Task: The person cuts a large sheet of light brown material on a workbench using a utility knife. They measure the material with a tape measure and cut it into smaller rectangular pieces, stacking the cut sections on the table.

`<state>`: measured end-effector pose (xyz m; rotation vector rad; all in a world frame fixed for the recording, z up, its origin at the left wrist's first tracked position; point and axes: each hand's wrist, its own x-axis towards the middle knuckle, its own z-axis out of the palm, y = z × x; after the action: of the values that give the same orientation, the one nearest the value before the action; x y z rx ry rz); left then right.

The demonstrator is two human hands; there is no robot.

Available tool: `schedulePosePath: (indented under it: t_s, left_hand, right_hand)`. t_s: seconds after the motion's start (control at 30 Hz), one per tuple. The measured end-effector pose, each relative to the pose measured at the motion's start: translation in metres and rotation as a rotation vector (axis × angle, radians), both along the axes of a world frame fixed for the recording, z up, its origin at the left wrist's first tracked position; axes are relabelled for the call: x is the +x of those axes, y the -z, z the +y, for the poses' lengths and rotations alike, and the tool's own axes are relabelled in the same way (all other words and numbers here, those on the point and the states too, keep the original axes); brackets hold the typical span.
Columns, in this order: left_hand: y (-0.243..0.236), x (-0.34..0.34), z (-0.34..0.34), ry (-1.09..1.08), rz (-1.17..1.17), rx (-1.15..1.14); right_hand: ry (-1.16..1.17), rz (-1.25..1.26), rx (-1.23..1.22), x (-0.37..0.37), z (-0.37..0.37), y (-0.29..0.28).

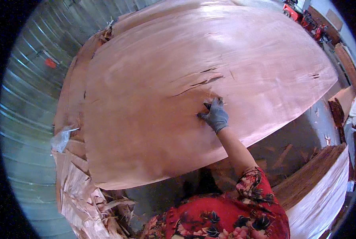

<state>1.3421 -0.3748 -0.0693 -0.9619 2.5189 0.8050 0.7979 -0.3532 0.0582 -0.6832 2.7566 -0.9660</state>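
A large reddish-brown wood veneer sheet (pixel 146 103) lies in front of me, with torn splits in its surface near the middle and a small one toward the right edge. My right hand (pixel 216 115), in a grey glove with dark fingertips, reaches over the near edge and rests on the sheet just below the longest split (pixel 206 81). Its thumb and fingers are spread apart, and I see nothing held in them. My left hand is out of view.
A corrugated metal wall (pixel 30 131) runs along the left. Broken veneer scraps (pixel 80 195) and a clear plastic piece (pixel 62 139) lie beside the sheet. At the lower right stands a veneer stack (pixel 317 191). Red machinery (pixel 305 20) is at the far right.
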Motion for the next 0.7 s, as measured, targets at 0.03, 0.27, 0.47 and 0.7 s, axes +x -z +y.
schedulePosePath:
  t_s: [0.03, 0.27, 0.47, 0.7]
  left_hand:
    - [-0.004, 0.005, 0.008, -0.078, -0.04, 0.022]
    - [-0.016, 0.034, 0.042, -0.507, -0.184, 0.165]
    - [0.001, 0.099, 0.097, -0.656, -0.175, 0.251]
    - [0.044, 0.182, 0.165, -0.621, -0.197, 0.385]
  right_hand:
    - [-0.003, -0.031, 0.033, -0.004, -0.01, 0.009]
    - [-0.752, 0.237, -0.146, 0.106, -0.054, -0.001]
    - [-1.715, -0.879, -0.109, 0.257, -0.053, -0.069]
    - [-0.606, 0.525, -0.282, 0.103, -0.074, 0.076]
